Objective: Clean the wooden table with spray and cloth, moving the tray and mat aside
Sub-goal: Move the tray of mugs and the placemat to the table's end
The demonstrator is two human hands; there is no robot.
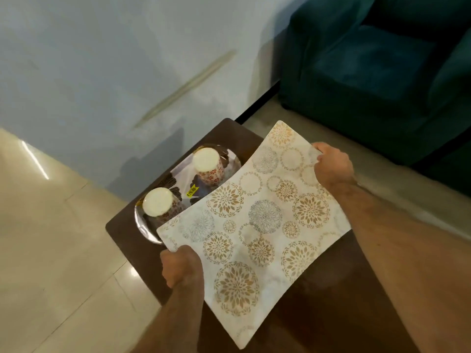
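The left hand has its fingers curled round the near-left edge of the mat, knuckles up, gripping it. The right hand pinches the far-right edge, thumb on top and the fingers tucked under the sheet. Between the two grips the mat is held above the wooden table, sagging a little in the middle, its cream face printed with gold and grey floral rounds. Its far-left edge overlaps the tray, hiding that tray's near side. The tray sits on the far-left part of the dark table top, shiny, with a yellow sticker on it. Two cups stand upside down on it: the far cup and the near cup, both white-based with a red pattern on the sides; the near one is partly covered by the mat. A teal sofa stands beyond the table to the right, a pale wall behind, and glossy floor tiles lie to the left
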